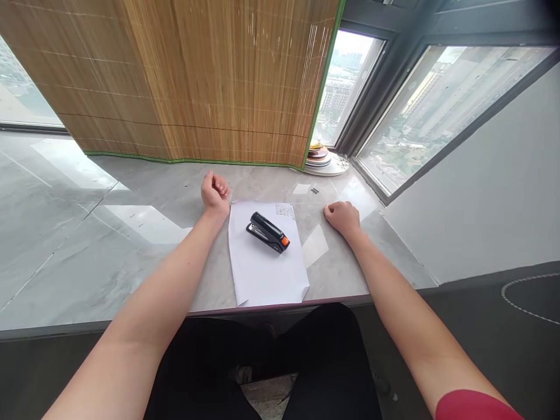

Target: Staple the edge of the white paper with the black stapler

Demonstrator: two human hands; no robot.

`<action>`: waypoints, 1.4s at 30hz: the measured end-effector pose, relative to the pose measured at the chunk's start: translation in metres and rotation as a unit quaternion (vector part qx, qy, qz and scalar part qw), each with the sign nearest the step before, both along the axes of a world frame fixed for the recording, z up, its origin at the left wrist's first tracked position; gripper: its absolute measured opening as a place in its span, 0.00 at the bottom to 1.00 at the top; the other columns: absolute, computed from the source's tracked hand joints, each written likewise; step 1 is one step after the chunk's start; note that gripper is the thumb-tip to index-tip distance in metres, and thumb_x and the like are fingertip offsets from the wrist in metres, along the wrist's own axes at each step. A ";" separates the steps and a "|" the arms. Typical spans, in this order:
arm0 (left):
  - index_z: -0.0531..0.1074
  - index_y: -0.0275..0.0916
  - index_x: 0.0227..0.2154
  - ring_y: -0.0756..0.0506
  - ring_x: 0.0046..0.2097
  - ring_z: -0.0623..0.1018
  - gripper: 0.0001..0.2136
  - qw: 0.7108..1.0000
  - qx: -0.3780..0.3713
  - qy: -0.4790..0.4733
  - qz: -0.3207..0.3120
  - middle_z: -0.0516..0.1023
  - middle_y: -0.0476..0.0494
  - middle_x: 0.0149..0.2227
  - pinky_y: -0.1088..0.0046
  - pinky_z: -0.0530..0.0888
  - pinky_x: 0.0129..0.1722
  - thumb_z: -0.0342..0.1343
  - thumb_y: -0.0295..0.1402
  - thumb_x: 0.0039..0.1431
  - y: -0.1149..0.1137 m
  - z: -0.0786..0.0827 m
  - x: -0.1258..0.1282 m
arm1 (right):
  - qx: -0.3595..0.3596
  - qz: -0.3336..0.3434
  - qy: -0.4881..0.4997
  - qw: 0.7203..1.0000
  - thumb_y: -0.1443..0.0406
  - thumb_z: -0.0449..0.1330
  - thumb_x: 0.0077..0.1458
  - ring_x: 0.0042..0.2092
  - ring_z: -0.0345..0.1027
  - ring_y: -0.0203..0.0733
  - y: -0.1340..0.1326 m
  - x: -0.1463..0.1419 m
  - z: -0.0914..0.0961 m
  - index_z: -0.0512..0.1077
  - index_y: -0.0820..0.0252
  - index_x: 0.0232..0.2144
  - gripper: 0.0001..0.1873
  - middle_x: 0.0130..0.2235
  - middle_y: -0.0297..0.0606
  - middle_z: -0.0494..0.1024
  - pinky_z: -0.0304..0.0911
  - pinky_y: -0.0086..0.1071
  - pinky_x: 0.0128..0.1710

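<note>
A black stapler [268, 232] with an orange button lies slantwise on a stack of white paper [269, 277], whose near corners curl up. My left hand [215, 193] rests on the stone sill beside the paper's far left corner, fingers curled in and nothing seen in them. Over to the right, my right hand [343, 218] lies on the sill in a loose fist, apart from the paper and the stapler. Two short dark strips, perhaps staples [315, 190], lie beyond the paper, between my hands.
A bamboo blind [210, 87] with green edging hangs behind the grey marble sill [144, 192]. Stacked plates [326, 166] stand in the window corner. A white wall [485, 175] bounds the right side. My knees are below the sill's front edge.
</note>
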State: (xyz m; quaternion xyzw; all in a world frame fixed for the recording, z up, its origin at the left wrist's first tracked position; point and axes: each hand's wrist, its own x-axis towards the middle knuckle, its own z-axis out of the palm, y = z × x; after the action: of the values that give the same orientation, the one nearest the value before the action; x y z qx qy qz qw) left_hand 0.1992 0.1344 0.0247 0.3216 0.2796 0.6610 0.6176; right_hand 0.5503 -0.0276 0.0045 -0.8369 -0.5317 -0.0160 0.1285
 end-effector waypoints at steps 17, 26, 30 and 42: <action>0.59 0.42 0.23 0.54 0.21 0.64 0.20 1.000 -0.007 0.008 -0.011 0.62 0.53 0.23 0.75 0.61 0.21 0.64 0.40 0.62 -0.001 0.000 0.002 | 0.055 0.272 0.226 0.934 0.65 0.61 0.57 0.42 0.72 0.48 -0.023 -0.152 0.016 0.70 0.54 0.37 0.05 0.38 0.38 0.80 0.64 0.39 0.43; 0.53 0.42 0.23 0.54 0.20 0.62 0.24 0.998 -0.016 -0.021 -0.052 0.59 0.54 0.22 0.75 0.59 0.19 0.65 0.37 0.63 -0.002 0.005 0.004 | 0.049 0.177 0.239 0.954 0.53 0.66 0.56 0.33 0.67 0.45 -0.050 -0.046 0.025 0.69 0.52 0.33 0.14 0.30 0.33 0.74 0.61 0.37 0.33; 0.52 0.42 0.23 0.54 0.20 0.60 0.25 0.999 -0.009 0.007 -0.045 0.58 0.54 0.21 0.77 0.60 0.19 0.66 0.37 0.65 -0.004 0.007 0.005 | 0.078 0.181 0.320 0.927 0.39 0.58 0.65 0.38 0.72 0.47 -0.044 -0.004 0.025 0.75 0.54 0.39 0.26 0.38 0.40 0.80 0.67 0.38 0.37; 0.49 0.41 0.21 0.55 0.20 0.58 0.31 0.999 0.003 -0.011 -0.046 0.56 0.54 0.21 0.76 0.59 0.20 0.67 0.42 0.67 0.000 0.000 0.003 | 0.102 0.052 -0.006 0.993 0.54 0.49 0.72 0.50 0.76 0.55 -0.010 0.058 -0.004 0.78 0.58 0.40 0.21 0.47 0.52 0.84 0.68 0.44 0.48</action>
State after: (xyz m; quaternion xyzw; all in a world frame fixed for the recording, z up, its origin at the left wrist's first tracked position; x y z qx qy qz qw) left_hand 0.2020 0.1349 0.0247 0.3286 0.2560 0.6361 0.6495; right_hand 0.6079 -0.0373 0.0006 -0.7904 -0.5711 -0.0684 0.2110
